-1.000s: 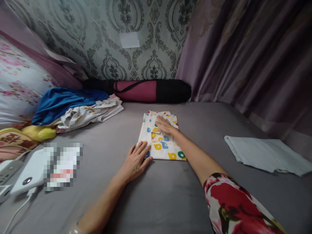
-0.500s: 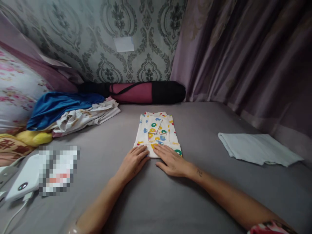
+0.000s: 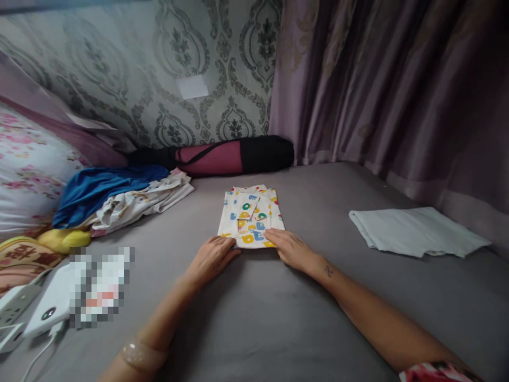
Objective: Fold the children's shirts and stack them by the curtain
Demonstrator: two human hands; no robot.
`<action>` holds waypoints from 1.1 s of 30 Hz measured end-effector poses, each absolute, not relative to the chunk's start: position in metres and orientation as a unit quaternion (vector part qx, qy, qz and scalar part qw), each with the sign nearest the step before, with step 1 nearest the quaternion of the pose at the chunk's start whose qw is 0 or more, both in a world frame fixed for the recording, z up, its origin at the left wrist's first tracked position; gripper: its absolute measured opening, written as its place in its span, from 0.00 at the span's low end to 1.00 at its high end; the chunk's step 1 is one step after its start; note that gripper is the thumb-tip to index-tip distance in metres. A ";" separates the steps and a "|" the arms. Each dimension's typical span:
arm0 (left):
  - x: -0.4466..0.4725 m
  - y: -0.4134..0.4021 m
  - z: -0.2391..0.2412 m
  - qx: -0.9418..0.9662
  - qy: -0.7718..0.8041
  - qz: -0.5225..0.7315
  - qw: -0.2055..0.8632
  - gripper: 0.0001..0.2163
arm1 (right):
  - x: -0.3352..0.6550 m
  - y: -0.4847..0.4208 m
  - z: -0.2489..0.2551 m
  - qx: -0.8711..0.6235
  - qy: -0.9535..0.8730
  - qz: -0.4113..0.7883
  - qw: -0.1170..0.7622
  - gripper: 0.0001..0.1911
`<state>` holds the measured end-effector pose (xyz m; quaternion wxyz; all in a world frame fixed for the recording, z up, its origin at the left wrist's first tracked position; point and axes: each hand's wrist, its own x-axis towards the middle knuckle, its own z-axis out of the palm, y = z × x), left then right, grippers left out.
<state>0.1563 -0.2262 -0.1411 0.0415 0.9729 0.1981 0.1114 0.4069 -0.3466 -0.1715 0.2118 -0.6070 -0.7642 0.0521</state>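
A white shirt (image 3: pixel 248 209) with a colourful print lies folded on the grey bed, its sleeves folded in over the body. Its near end is turned up into a band. My left hand (image 3: pixel 214 257) holds the near left corner of that band, fingers on top and thumb at the edge. At the near right corner, my right hand (image 3: pixel 293 250) grips the same edge with its fingers over the cloth. The thumbs' undersides are partly hidden.
To the right lies a folded pale cloth (image 3: pixel 417 231). Blue and white clothes (image 3: pixel 111 185) are heaped at the left, beside a flowered pillow (image 3: pixel 27 175). A white power bank (image 3: pixel 51 305) with a cable sits near left. Against the wall rests a red-and-black long bag (image 3: pixel 218 158).
My hands have moved apart from the middle of the turned-up band to its two corners, and the fingers have curled around the edge. The view has shifted slightly.
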 end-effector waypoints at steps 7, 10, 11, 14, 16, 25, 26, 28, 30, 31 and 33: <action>0.135 -0.215 -0.154 0.969 0.187 0.140 0.079 0.18 | 0.423 -0.345 -0.167 -0.611 -0.754 0.120 0.209 0.33; 0.131 -0.208 -0.155 0.966 0.201 0.133 0.096 0.22 | 0.427 -0.344 -0.162 -0.602 -0.760 0.141 0.200 0.35; 0.130 -0.206 -0.154 0.965 0.205 0.127 0.102 0.23 | 0.428 -0.344 -0.160 -0.599 -0.763 0.144 0.194 0.35; 0.128 -0.203 -0.146 0.965 0.206 0.113 0.118 0.25 | 0.429 -0.347 -0.146 -0.594 -0.770 0.149 0.178 0.35; 0.126 -0.205 -0.138 0.964 0.204 0.110 0.127 0.25 | 0.427 -0.351 -0.133 -0.594 -0.771 0.160 0.164 0.35; 0.100 -0.243 -0.077 0.938 0.214 0.021 0.274 0.18 | 0.417 -0.392 -0.071 -0.547 -0.788 0.258 0.117 0.29; 0.098 -0.246 -0.071 0.933 0.219 0.027 0.285 0.16 | 0.417 -0.395 -0.065 -0.532 -0.789 0.280 0.125 0.27; 0.094 -0.250 -0.062 0.919 0.241 0.050 0.307 0.14 | 0.419 -0.397 -0.055 -0.504 -0.787 0.324 0.148 0.22; 0.094 -0.250 -0.058 0.899 0.264 0.049 0.345 0.13 | 0.422 -0.395 -0.046 -0.481 -0.783 0.363 0.152 0.16; 0.096 -0.248 -0.057 0.888 0.271 0.036 0.371 0.13 | 0.424 -0.393 -0.043 -0.474 -0.781 0.379 0.146 0.14; 0.102 -0.241 -0.061 0.861 0.280 0.022 0.425 0.12 | 0.430 -0.386 -0.042 -0.474 -0.773 0.400 0.134 0.10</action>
